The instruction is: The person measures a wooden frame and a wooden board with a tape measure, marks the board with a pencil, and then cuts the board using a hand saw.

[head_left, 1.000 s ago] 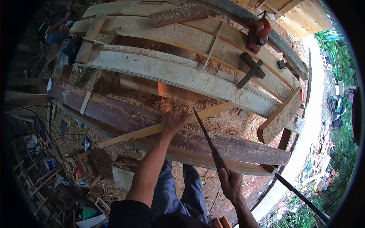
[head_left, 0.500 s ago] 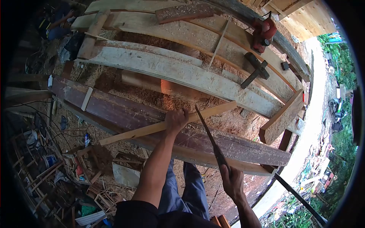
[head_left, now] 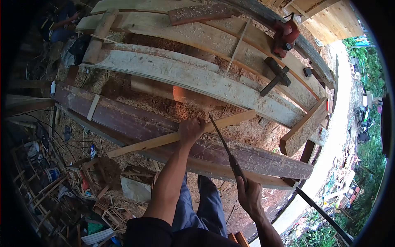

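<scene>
My left hand (head_left: pixel 191 131) is closed over a long pale wooden strip (head_left: pixel 152 143), pressing it across a purplish-brown beam (head_left: pixel 135 119). The strip lies at a slant, its right end reaching over the shavings beyond the beam. In my right hand (head_left: pixel 249 193) is the dark handle of what looks like a handsaw (head_left: pixel 226 145), its narrow blade seen nearly edge-on. The blade points away from me and crosses the strip just right of my left hand.
Curved pale boards (head_left: pixel 181 74) lie beyond the beam, bearing a red power tool (head_left: pixel 284 37) and a dark T-shaped tool (head_left: pixel 276 77). A short plank (head_left: pixel 304 127) stands at right. Wood scraps (head_left: pixel 111 218) litter the lower left. Another person (head_left: pixel 61 22) sits at upper left.
The handsaw's tip has shifted slightly left, and my right hand has moved a little with it. My left hand and the wooden strip stay in place.
</scene>
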The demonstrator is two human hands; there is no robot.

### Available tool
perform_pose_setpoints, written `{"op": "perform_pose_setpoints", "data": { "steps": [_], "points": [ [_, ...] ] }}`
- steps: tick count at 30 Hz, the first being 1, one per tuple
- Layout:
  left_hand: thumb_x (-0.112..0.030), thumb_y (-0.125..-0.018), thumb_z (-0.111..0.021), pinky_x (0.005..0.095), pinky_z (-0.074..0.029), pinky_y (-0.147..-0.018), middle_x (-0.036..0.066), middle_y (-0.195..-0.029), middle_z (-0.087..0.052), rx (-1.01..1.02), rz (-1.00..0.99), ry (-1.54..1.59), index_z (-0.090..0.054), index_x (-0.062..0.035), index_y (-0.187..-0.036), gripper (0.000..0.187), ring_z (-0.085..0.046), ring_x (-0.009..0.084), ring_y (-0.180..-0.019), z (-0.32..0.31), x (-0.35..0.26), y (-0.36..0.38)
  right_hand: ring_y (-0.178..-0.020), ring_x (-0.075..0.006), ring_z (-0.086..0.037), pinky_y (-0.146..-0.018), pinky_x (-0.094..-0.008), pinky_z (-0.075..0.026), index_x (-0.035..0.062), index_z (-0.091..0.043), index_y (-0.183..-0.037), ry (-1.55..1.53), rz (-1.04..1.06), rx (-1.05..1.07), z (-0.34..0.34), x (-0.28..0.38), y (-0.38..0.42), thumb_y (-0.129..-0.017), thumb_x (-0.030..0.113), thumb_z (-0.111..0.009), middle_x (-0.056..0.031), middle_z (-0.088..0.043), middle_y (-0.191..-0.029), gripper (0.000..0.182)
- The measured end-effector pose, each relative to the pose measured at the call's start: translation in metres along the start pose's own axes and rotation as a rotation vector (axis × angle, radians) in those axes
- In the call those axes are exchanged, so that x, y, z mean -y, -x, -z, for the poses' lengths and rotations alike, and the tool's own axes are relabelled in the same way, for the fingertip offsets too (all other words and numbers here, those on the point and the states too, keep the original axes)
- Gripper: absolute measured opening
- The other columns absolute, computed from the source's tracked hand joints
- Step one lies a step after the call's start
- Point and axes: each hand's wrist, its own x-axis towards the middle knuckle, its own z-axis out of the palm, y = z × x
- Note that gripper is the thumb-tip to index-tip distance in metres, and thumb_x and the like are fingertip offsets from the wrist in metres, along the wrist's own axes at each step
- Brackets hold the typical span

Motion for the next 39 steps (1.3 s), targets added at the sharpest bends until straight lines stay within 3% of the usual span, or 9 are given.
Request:
{"op": "perform_pose_setpoints", "data": {
  "steps": [3,5,21,27,29,32,34,36,39],
  "points": [
    [-0.029,-0.089,-0.044,0.0400,-0.054,-0.050,0.019,-0.051,-0.060,0.003,0.000,-0.011,-0.066,-0.0033,-0.057,0.046,-0.063,0.0304,-0.048,0.001,0.000,-0.001,-0.044,-0.0143,-0.041,-0.043,-0.0375,-0.032,-0.0057,-0.056,-0.065,-0.016,0.049,-0.045,-0.002,-0.002,0.003,-0.094,0.034,-0.053,-0.0104,-0.043,-0.047,0.050],
    [-0.029,-0.089,-0.044,0.0401,-0.054,-0.051,0.019,-0.052,-0.060,-0.026,0.010,0.012,-0.066,-0.0035,-0.057,0.046,-0.063,0.0306,-0.048,0.002,-0.001,-0.001,-0.045,-0.0327,-0.056,-0.048,-0.0414,-0.040,-0.0054,-0.061,-0.070,-0.016,-0.052,0.011,0.000,-0.005,0.002,-0.092,0.024,-0.056,-0.0195,-0.051,-0.051,0.037],
    [-0.029,-0.092,-0.038,0.0407,-0.055,-0.061,0.016,-0.062,-0.065,0.231,-0.047,-0.124,-0.068,-0.0060,-0.065,0.047,-0.067,0.0291,-0.060,-0.006,0.001,-0.003,-0.061,-0.0435,-0.062,-0.053,-0.0471,-0.046,-0.0061,-0.065,-0.076,0.017,0.012,0.082,-0.030,0.051,-0.089,-0.093,0.030,-0.053,-0.0278,-0.055,-0.059,0.041],
    [-0.030,-0.091,-0.038,0.0435,-0.054,-0.064,0.016,-0.063,-0.066,0.237,0.004,-0.086,-0.067,-0.0041,-0.067,0.046,-0.067,0.0290,-0.061,0.012,-0.004,-0.007,-0.064,-0.0443,-0.062,-0.056,-0.0497,-0.047,0.0039,-0.064,-0.114,0.042,0.115,-0.009,-0.072,0.049,-0.138,-0.093,0.029,-0.051,-0.0284,-0.056,-0.062,0.035],
    [-0.029,-0.091,-0.039,0.0430,-0.054,-0.064,0.016,-0.063,-0.066,0.291,0.054,-0.075,-0.068,-0.0041,-0.067,0.045,-0.067,0.0288,-0.061,0.010,-0.005,-0.008,-0.064,-0.0429,-0.062,-0.055,-0.0483,-0.048,0.0121,-0.054,-0.130,0.146,-0.040,0.187,-0.039,0.048,-0.113,-0.093,0.028,-0.049,-0.0273,-0.057,-0.062,0.040],
    [-0.029,-0.091,-0.039,0.0420,-0.054,-0.064,0.015,-0.062,-0.065,0.314,0.098,-0.097,-0.068,-0.0046,-0.068,0.044,-0.067,0.0288,-0.059,0.012,-0.009,-0.011,-0.064,-0.0420,-0.063,-0.054,-0.0473,-0.048,0.0019,-0.066,-0.109,0.089,0.093,0.156,-0.010,0.052,-0.069,-0.093,0.029,-0.050,-0.0272,-0.057,-0.061,0.035],
    [-0.029,-0.091,-0.039,0.0416,-0.054,-0.064,0.015,-0.061,-0.065,0.301,0.114,-0.118,-0.068,-0.0050,-0.068,0.044,-0.066,0.0290,-0.057,0.009,-0.006,-0.010,-0.060,-0.0420,-0.062,-0.050,-0.0450,-0.042,-0.0066,-0.065,-0.078,0.000,-0.001,0.103,-0.014,0.051,-0.065,-0.094,0.032,-0.052,-0.0277,-0.053,-0.058,0.043],
    [-0.029,-0.092,-0.038,0.0414,-0.055,-0.062,0.016,-0.063,-0.066,0.072,-0.140,-0.209,-0.068,-0.0045,-0.073,0.043,-0.067,0.0291,-0.058,0.001,0.000,0.000,-0.058,-0.0412,-0.063,-0.050,-0.0447,-0.042,-0.0065,-0.065,-0.079,-0.015,-0.030,0.095,-0.045,0.042,-0.097,-0.094,0.031,-0.052,-0.0274,-0.053,-0.057,0.043],
    [-0.027,-0.092,-0.041,0.0421,-0.055,-0.062,0.015,-0.067,-0.067,0.203,-0.146,-0.222,-0.067,-0.0025,-0.083,0.037,-0.068,0.0289,-0.061,-0.003,0.002,-0.002,-0.058,-0.0412,-0.063,-0.050,-0.0450,-0.042,-0.0059,-0.065,-0.077,-0.020,0.011,0.059,-0.033,0.038,-0.076,-0.094,0.031,-0.052,-0.0268,-0.053,-0.056,0.043]
  ]
}}
